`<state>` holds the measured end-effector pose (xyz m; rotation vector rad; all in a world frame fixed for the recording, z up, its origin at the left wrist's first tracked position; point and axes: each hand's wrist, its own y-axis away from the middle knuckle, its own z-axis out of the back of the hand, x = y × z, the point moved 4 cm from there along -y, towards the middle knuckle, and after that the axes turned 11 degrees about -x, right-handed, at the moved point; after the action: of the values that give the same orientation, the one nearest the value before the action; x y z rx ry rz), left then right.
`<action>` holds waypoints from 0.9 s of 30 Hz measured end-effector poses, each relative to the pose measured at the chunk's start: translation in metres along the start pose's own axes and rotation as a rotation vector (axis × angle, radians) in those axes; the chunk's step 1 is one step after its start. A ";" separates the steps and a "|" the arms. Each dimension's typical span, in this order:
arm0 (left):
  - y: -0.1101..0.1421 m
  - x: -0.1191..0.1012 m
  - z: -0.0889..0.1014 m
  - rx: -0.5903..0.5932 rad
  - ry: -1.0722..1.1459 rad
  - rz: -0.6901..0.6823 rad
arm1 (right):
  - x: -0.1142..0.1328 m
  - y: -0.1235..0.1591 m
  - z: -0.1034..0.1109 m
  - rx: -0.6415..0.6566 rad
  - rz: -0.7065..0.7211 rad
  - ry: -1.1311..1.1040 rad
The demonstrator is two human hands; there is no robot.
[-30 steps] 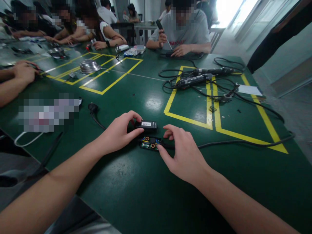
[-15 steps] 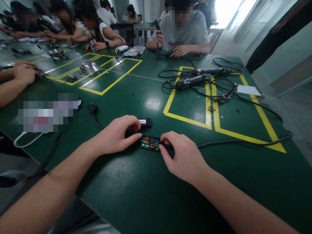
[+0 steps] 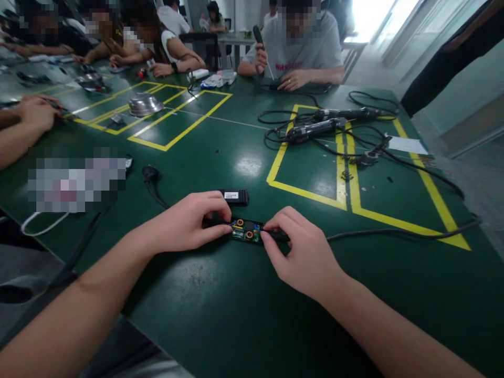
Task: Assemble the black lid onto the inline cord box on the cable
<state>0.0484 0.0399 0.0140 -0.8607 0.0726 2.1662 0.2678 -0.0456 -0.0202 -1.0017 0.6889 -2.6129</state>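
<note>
An opened black case with a circuit board [image 3: 247, 230] lies on the green table in front of me, copper coils and coloured wires showing inside it. At its left end my left hand [image 3: 197, 220] pinches the case between thumb and fingers. My right hand [image 3: 301, 247] grips its right end, where a black cable [image 3: 370, 234] leaves the case. Just behind the case rests a black cover [image 3: 236, 197] with a white label, touched by no fingertip that I can see. Beyond my left hand, a black power plug [image 3: 150, 173] ends another stretch of cable.
Black electric screwdrivers [image 3: 315, 129] with tangled cords lie at the right, near small loose screws [image 3: 346, 175]. A metal bowl [image 3: 145, 105] stands at the left back. A blurred-out item [image 3: 76, 184] lies at left. Across the table a person holds a screwdriver [image 3: 258, 35].
My left hand has let go of the labelled cover, which now lies behind the case, and has come down to the case's left end. My right hand has closed on the right end.
</note>
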 end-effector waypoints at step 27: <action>-0.004 0.003 -0.005 -0.181 -0.090 -0.070 | -0.002 -0.002 -0.001 -0.033 0.112 0.081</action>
<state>0.0526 0.0424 0.0091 -0.8518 -0.1982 2.1661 0.2682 -0.0431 -0.0208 -0.8441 0.7863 -2.5638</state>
